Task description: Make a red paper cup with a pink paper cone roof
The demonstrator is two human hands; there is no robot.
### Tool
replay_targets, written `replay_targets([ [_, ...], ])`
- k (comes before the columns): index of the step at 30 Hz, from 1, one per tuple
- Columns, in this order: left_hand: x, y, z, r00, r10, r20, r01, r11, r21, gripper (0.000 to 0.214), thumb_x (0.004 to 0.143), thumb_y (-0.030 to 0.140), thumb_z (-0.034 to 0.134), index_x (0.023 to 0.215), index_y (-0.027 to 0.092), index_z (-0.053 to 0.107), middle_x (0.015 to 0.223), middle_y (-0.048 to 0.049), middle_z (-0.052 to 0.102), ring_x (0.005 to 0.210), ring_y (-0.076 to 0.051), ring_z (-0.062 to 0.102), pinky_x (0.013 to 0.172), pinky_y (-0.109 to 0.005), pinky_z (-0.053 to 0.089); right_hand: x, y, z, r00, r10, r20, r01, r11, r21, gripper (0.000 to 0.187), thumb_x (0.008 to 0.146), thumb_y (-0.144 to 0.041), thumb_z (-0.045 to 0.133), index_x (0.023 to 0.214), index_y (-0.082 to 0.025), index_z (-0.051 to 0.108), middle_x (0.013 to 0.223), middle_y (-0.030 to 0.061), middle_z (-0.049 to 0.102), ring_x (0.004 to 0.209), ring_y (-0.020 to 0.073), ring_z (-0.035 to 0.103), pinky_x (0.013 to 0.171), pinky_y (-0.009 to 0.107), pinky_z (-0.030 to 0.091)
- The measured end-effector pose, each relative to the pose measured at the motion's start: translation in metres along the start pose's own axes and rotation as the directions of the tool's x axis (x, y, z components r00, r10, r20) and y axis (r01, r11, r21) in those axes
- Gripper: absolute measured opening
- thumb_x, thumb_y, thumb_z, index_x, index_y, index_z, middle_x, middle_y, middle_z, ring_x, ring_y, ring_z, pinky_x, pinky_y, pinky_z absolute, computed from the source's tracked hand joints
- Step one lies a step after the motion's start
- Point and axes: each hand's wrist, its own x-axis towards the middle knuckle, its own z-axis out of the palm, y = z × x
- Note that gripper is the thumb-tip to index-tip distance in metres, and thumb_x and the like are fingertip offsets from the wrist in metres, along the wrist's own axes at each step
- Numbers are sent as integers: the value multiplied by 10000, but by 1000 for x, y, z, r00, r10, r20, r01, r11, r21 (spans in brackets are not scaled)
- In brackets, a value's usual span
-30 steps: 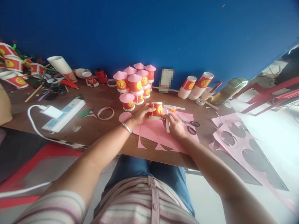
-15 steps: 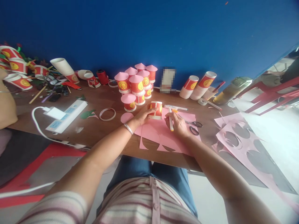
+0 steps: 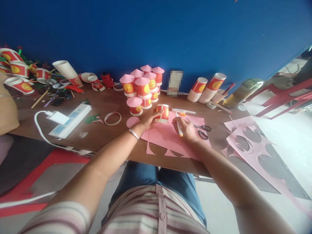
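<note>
Our left hand (image 3: 147,121) has its fingers wrapped around a red cup (image 3: 165,114) at the back of the pink paper (image 3: 170,140). Over that paper, our right hand (image 3: 189,130) pinches a white marker (image 3: 180,129), its tip apart from the cup. Scissors (image 3: 200,126) lie on the paper's right side; pink-roofed cups (image 3: 143,91) stand behind it, leftward.

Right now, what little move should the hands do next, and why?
Perhaps the right hand should bring the white marker a little closer to the red paper cup. The left hand already grips the cup, and the marker is held beside it, narrow end up, not touching.
</note>
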Motion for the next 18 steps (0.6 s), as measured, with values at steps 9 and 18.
replay_targets([
  [9,1,1,1,996,24,88,-19,999,-50,446,737,417,910,1078,206,715,978,-26,740,903,-194,718,788,-319,560,-1,1,6,998,-9,60,13,997,-77,225,1026,-287,559,1220,-223,653,1001,82,758,770,198,678,586,280,453],
  [18,4,-2,-5,992,37,119,-35,999,-18,340,777,374,859,1029,185,730,932,-41,737,870,-197,710,744,-296,531,3,5,-2,998,40,-42,-47,981,-186,226,1057,-310,519,1219,-211,643,1025,99,736,836,236,668,650,323,483],
])
